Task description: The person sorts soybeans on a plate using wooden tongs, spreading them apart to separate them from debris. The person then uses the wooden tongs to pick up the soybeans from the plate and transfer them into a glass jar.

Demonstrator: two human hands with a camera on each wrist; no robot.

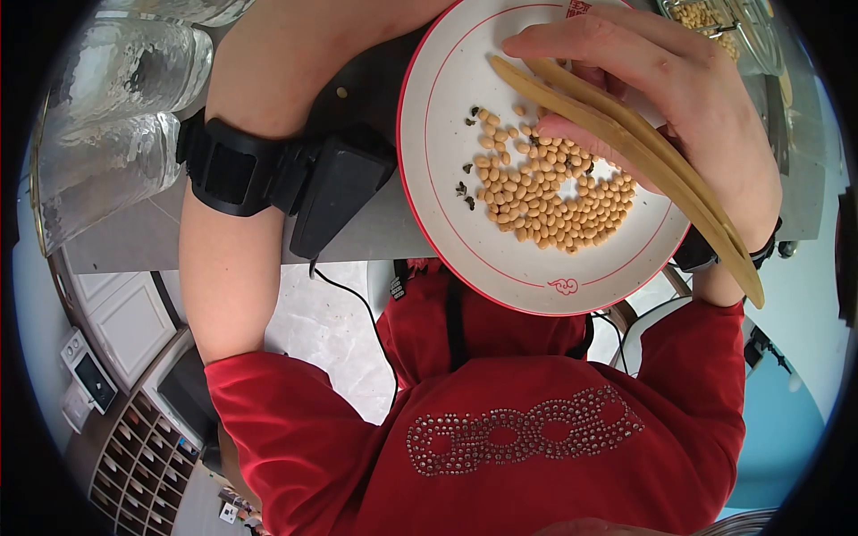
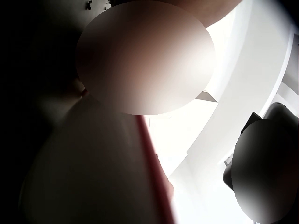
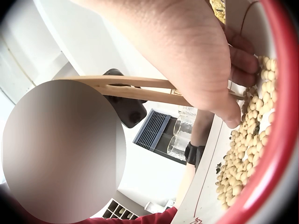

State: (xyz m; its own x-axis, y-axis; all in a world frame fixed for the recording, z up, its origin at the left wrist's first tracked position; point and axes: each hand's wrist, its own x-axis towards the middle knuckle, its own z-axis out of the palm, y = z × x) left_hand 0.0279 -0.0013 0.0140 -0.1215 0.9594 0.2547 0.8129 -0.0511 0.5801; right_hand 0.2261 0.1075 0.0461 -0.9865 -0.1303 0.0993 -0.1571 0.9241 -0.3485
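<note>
In the head view, a red-rimmed white plate (image 1: 447,223) stands tilted above the table's edge, with pale beans (image 1: 536,210) and small dark bits on it. My right hand (image 1: 684,98) is over the plate, wooden tongs (image 1: 617,134) held between thumb and fingers. The right wrist view shows the thumb tip of this hand (image 3: 191,58) touching the beans (image 3: 243,163). My left forearm reaches up behind the plate's left side; the hand itself is hidden there. The left wrist view is dark and blurred, with the plate's red rim (image 2: 154,177) crossing it and skin beside the rim.
Clear textured glass containers (image 1: 116,134) stand at the left of the grey table (image 1: 134,246). At the top right is a glass jar (image 1: 751,31) with beans in it. One loose bean (image 1: 341,92) lies on the dark surface left of the plate.
</note>
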